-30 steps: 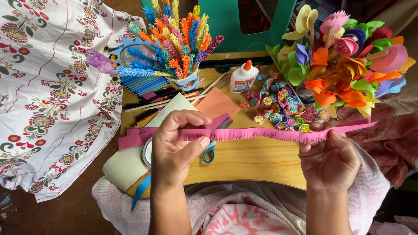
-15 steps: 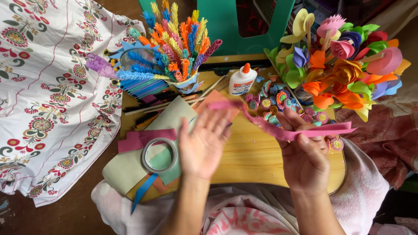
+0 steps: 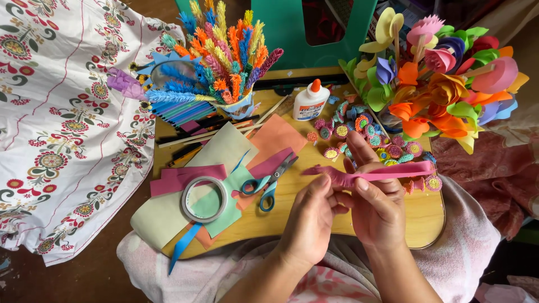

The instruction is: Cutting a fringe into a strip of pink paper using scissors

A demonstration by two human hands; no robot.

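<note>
A long pink fringed paper strip (image 3: pixel 393 171) is held over a wooden lap board (image 3: pixel 426 224). My right hand (image 3: pixel 377 203) grips the strip, fingers wrapped round its middle. My left hand (image 3: pixel 310 220) pinches the strip's left end right beside the right hand. Left of the hands lie blue-handled scissors (image 3: pixel 270 184) and a roll of clear tape (image 3: pixel 204 199) on sheets of coloured paper (image 3: pixel 224 151). Several small rolled paper discs (image 3: pixel 359 130) lie just beyond the hands.
A white glue bottle with an orange cap (image 3: pixel 310 101) stands at the board's far edge. A cup of fringed paper stems (image 3: pixel 224 62) is at the back left, a bunch of paper flowers (image 3: pixel 449 73) at the back right. Patterned white cloth (image 3: pixel 56 123) lies left.
The strip was stretched out between both hands; both hands have come together at the right of the board, gathering the strip. The scissors and tape are now uncovered.
</note>
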